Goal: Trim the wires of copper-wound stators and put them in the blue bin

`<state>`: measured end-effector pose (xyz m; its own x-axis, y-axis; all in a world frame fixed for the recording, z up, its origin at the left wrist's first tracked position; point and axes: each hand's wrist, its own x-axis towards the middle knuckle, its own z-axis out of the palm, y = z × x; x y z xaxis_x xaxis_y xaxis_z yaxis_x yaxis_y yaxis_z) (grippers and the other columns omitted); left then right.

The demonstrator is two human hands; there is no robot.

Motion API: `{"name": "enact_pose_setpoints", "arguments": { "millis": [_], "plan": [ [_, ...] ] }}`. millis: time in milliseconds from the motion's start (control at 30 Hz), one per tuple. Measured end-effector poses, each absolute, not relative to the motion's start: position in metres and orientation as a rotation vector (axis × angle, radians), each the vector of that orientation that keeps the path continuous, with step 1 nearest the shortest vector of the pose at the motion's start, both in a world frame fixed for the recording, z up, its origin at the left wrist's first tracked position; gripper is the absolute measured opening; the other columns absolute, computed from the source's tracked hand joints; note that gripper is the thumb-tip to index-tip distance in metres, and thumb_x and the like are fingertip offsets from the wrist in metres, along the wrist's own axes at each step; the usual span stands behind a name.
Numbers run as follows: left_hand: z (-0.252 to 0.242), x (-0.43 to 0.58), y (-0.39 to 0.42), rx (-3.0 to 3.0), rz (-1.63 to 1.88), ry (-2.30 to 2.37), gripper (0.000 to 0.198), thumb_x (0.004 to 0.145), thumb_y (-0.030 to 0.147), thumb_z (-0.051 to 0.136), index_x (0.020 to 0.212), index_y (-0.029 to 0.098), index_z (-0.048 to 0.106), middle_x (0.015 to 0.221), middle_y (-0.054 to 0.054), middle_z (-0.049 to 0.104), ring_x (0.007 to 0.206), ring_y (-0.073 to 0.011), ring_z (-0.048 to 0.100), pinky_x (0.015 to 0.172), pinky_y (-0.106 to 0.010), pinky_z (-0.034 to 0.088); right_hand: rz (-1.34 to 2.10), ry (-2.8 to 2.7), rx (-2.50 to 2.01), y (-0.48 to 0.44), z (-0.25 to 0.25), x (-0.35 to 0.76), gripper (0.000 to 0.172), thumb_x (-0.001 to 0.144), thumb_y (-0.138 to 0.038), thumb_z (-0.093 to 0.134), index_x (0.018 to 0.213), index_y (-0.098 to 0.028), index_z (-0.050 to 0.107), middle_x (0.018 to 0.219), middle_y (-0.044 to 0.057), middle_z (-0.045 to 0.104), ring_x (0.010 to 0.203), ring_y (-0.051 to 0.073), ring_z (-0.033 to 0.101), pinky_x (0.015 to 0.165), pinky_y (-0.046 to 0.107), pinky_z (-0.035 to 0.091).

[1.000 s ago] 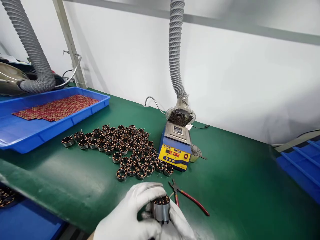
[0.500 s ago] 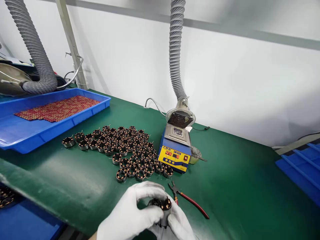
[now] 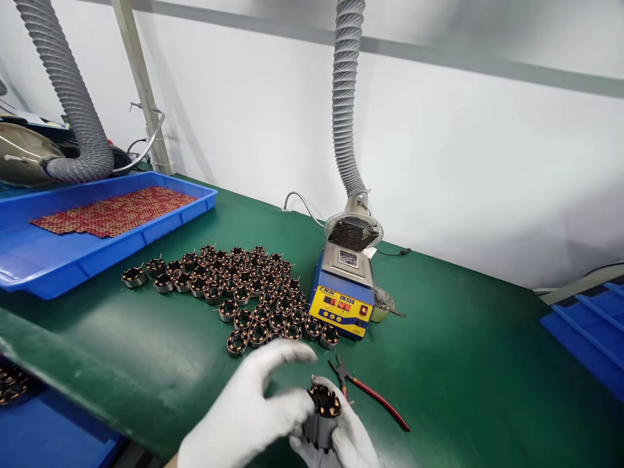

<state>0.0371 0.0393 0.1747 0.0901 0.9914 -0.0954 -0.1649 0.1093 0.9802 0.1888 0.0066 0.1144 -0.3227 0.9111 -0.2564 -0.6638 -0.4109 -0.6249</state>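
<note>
A motor stator [image 3: 322,419], a dark ring with copper windings inside and a grey metal outer wall, sits upright in my right hand [image 3: 353,435]. The gloved fingers of that hand wrap round it from the right and below. My left hand [image 3: 248,403], also in a white glove, is open on the stator's left; its fingers arch apart from the thumb, whose blurred tip is close to the ring. Whether the thumb touches it I cannot tell. Red-handled pliers [image 3: 373,393] lie just beyond my right hand.
Several stators [image 3: 244,286] stand grouped on the green table [image 3: 463,364]. Beside them is a blue and yellow solder pot [image 3: 344,299] under a fume hose [image 3: 347,97]. A blue tray [image 3: 121,244] of red boards is at left; blue bins [image 3: 589,331] are at right.
My left hand has opened off the stator, its fingers lifting up and away. The stator stays in my right hand, now showing more of its top and side.
</note>
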Motion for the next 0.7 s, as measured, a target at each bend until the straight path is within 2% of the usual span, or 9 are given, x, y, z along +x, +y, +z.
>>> {"name": "enact_pose_setpoints", "arguments": {
  "millis": [67, 133, 267, 367, 433, 500, 567, 633, 700],
  "plan": [
    [0.169, 0.046, 0.04, 1.216, 1.045, 0.96, 0.027, 0.056, 0.006, 0.062, 0.071, 0.025, 0.075, 0.083, -0.001, 0.073, 0.087, -0.0208, 0.065, 0.077, -0.027, 0.052, 1.858, -0.509, -0.715, 0.008, 0.118, 0.184, 0.056, 0.056, -0.04, 0.084, 0.105, -0.022, 0.064, 0.1, 0.011, 0.067, 0.089, 0.026, 0.065, 0.077, 0.045, 0.053],
    [0.16, 0.052, 0.039, 1.256, 1.149, 0.877, 0.02, 0.059, 0.009, 0.062, 0.062, 0.025, 0.074, 0.076, -0.003, 0.073, 0.089, -0.0222, 0.064, 0.082, -0.03, 0.05, 1.839, -0.506, -0.713, 0.009, 0.12, 0.179, 0.054, 0.055, -0.041, 0.084, 0.102, -0.023, 0.066, 0.1, 0.011, 0.067, 0.087, 0.026, 0.065, 0.079, 0.046, 0.053],
    [0.15, 0.046, 0.037, 1.165, 1.346, 0.899, 0.01, 0.064, 0.016, 0.071, 0.063, 0.026, 0.074, 0.079, -0.002, 0.071, 0.084, -0.0194, 0.064, 0.074, -0.024, 0.052, 1.897, -0.487, -0.725, 0.008, 0.119, 0.177, 0.059, 0.048, -0.043, 0.087, 0.099, -0.023, 0.065, 0.085, 0.008, 0.069, 0.073, 0.024, 0.067, 0.076, 0.048, 0.052],
    [0.155, 0.033, 0.037, 0.923, 1.48, 1.026, 0.003, 0.072, 0.028, 0.07, 0.072, 0.026, 0.072, 0.081, 0.001, 0.071, 0.082, -0.0159, 0.064, 0.075, -0.021, 0.05, 1.901, -0.493, -0.745, 0.008, 0.118, 0.18, 0.065, 0.047, -0.043, 0.088, 0.103, -0.022, 0.062, 0.088, 0.009, 0.068, 0.076, 0.025, 0.067, 0.078, 0.048, 0.051],
    [0.162, 0.03, 0.037, 0.879, 1.441, 1.146, 0.016, 0.069, 0.032, 0.072, 0.084, 0.027, 0.071, 0.087, 0.0, 0.072, 0.086, -0.0178, 0.064, 0.077, -0.023, 0.051, 1.878, -0.503, -0.751, 0.008, 0.118, 0.181, 0.063, 0.05, -0.042, 0.087, 0.105, -0.023, 0.062, 0.092, 0.01, 0.068, 0.079, 0.024, 0.066, 0.079, 0.046, 0.051],
    [0.166, 0.033, 0.037, 1.105, 1.235, 1.131, 0.027, 0.06, 0.024, 0.075, 0.086, 0.026, 0.073, 0.094, -0.003, 0.072, 0.092, -0.0223, 0.064, 0.081, -0.029, 0.051, 1.825, -0.521, -0.758, 0.008, 0.118, 0.18, 0.056, 0.054, -0.041, 0.086, 0.103, -0.024, 0.065, 0.098, 0.01, 0.068, 0.08, 0.022, 0.066, 0.079, 0.042, 0.051],
    [0.167, 0.038, 0.037, 1.363, 1.109, 1.021, 0.019, 0.06, 0.018, 0.069, 0.077, 0.026, 0.074, 0.088, -0.003, 0.073, 0.092, -0.024, 0.063, 0.085, -0.032, 0.049, 1.802, -0.522, -0.751, 0.008, 0.12, 0.178, 0.052, 0.055, -0.039, 0.085, 0.101, -0.025, 0.067, 0.105, 0.009, 0.068, 0.083, 0.022, 0.066, 0.079, 0.039, 0.051],
    [0.165, 0.04, 0.038, 1.495, 1.187, 0.979, 0.011, 0.067, 0.02, 0.063, 0.064, 0.025, 0.073, 0.078, -0.004, 0.073, 0.089, -0.0233, 0.063, 0.084, -0.031, 0.049, 1.865, -0.491, -0.724, 0.007, 0.124, 0.179, 0.054, 0.054, -0.039, 0.086, 0.102, -0.025, 0.067, 0.105, 0.009, 0.068, 0.084, 0.022, 0.066, 0.077, 0.039, 0.052],
    [0.16, 0.037, 0.038, 1.442, 1.327, 1.104, 0.014, 0.073, 0.026, 0.061, 0.063, 0.024, 0.071, 0.075, -0.004, 0.071, 0.084, -0.0222, 0.064, 0.078, -0.029, 0.051, 1.961, -0.453, -0.689, 0.005, 0.131, 0.182, 0.057, 0.053, -0.039, 0.086, 0.105, -0.024, 0.066, 0.097, 0.009, 0.07, 0.079, 0.023, 0.067, 0.072, 0.039, 0.053]
  ]
}}
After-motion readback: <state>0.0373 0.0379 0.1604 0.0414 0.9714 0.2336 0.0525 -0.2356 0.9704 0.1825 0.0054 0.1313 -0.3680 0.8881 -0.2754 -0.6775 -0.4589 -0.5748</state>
